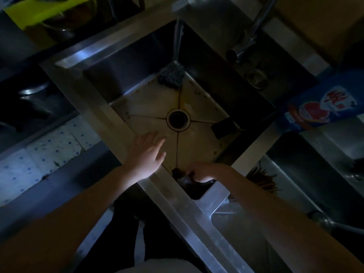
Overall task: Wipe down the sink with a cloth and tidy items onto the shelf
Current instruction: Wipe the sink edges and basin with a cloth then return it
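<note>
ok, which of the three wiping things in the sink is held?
The dark cloth at the near corner, gripped by the right hand; the far-corner scourer and the black sponge lie untouched.

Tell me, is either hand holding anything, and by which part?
The right hand grips a dark cloth by its bunched top; the left hand is open and holds nothing.

The sink (197,146) floor, with its drain (178,119) in the middle, carries 3 things: a scourer (171,75) in the far corner, a sponge (223,127) against the right wall, and a cloth (182,177) in the near corner.
</note>
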The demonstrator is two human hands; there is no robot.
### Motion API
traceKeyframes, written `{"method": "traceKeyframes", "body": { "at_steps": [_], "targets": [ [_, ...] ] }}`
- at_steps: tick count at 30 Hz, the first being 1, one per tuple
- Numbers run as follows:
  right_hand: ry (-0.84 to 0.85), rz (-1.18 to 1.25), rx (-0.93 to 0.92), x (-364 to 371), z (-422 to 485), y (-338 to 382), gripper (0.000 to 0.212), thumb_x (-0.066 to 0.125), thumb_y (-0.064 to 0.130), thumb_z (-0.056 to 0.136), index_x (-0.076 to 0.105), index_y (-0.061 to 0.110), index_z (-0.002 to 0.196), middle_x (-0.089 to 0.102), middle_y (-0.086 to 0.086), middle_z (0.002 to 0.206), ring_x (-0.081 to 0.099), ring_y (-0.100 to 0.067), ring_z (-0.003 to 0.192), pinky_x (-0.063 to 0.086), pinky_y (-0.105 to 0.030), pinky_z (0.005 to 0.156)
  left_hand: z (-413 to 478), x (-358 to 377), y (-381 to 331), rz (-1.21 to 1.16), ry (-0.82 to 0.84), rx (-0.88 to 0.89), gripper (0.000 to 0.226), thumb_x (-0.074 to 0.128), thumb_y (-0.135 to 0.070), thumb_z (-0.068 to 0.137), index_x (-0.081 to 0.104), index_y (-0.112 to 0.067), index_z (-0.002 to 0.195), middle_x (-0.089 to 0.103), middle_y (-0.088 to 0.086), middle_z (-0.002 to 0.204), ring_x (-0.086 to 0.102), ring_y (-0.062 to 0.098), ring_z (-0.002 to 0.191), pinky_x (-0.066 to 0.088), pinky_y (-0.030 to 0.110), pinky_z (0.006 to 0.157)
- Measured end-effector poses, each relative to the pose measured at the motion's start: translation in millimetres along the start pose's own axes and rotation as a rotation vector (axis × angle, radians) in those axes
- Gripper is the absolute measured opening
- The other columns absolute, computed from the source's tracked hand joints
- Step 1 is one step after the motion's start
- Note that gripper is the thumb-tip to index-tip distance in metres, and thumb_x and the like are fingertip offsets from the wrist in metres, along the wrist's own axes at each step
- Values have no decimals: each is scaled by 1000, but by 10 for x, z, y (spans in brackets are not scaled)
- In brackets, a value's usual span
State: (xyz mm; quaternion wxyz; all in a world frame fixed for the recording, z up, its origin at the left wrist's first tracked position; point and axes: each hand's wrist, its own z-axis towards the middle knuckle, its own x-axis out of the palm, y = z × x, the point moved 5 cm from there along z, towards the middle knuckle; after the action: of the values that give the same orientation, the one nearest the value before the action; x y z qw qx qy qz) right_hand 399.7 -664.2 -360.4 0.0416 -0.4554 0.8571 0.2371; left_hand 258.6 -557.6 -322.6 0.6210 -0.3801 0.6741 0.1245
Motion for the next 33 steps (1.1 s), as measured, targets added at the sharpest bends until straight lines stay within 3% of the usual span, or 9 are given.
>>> {"method": "traceKeyframes", "body": {
  "at_steps": [6, 9, 13, 17, 20, 23, 26, 28, 33],
  "targets": [
    [89, -313, 19, 150, -53, -113, 35, 35, -4, 93, 59, 0, 119, 60, -18, 115, 48, -21, 82, 37, -27, 60, -63, 131, -124, 31, 28, -40, 43, 49, -34, 89, 47, -20, 130, 42, 9, 139, 38, 29, 130, 22, 54, 106],
    [76, -418, 42, 55, -35, -236, 40, 36, -2, 94, 51, 5, 130, 60, -16, 119, 57, -27, 92, 48, -32, 70, -86, 89, -102, 12, -6, -42, 44, 52, -33, 88, 48, -20, 130, 46, 10, 134, 43, 29, 125, 28, 53, 102],
    [-14, -532, 132, -407, -64, -612, 28, 41, 3, 93, 59, 1, 115, 62, -14, 108, 53, -19, 75, 41, -26, 60, -83, 53, -100, 19, -4, -39, 45, 52, -31, 89, 48, -18, 132, 46, 11, 136, 41, 29, 128, 27, 53, 103],
    [-92, -532, 256, -875, -4, -1067, 35, 44, 28, 98, 58, 9, 123, 61, -12, 120, 61, -26, 102, 50, -37, 93, -62, 32, -116, 30, -14, -48, 45, 55, -29, 87, 50, -16, 130, 47, 13, 136, 43, 31, 127, 29, 53, 101],
    [-146, -534, 313, -1054, 40, -1257, 36, 43, 25, 98, 54, 13, 129, 58, -10, 124, 59, -26, 105, 49, -39, 97, -57, 30, -140, 43, -15, -51, 44, 56, -29, 87, 50, -16, 129, 47, 14, 136, 43, 31, 126, 31, 52, 99],
    [-161, -540, 296, -1001, -21, -1198, 37, 39, 34, 99, 60, 13, 121, 61, -9, 118, 59, -23, 100, 50, -32, 87, -80, 58, -204, 47, -3, -49, 44, 56, -29, 87, 51, -16, 129, 47, 14, 136, 43, 31, 126, 31, 53, 99],
    [-147, -529, 262, -795, -65, -970, 33, 38, 33, 98, 62, 13, 87, 61, -7, 88, 56, -17, 75, 44, -28, 64, -116, 101, -289, 62, 14, -40, 44, 56, -29, 86, 52, -16, 128, 46, 13, 137, 44, 31, 126, 30, 56, 102],
    [-107, -505, 222, -608, -61, -783, 33, 38, 23, 96, 49, 16, 66, 53, -4, 75, 47, -13, 63, 39, -27, 58, -131, 113, -332, 52, 17, -38, 43, 57, -29, 86, 53, -17, 127, 47, 13, 136, 44, 32, 126, 28, 57, 103],
    [94, -410, 91, -130, 16, -388, 30, 40, 24, 93, 47, 17, 65, 47, 1, 69, 41, -13, 60, 34, -28, 55, -148, 135, -374, 42, 34, -50, 42, 56, -31, 87, 53, -17, 127, 46, 13, 137, 46, 32, 124, 24, 54, 105]
  ]
}}
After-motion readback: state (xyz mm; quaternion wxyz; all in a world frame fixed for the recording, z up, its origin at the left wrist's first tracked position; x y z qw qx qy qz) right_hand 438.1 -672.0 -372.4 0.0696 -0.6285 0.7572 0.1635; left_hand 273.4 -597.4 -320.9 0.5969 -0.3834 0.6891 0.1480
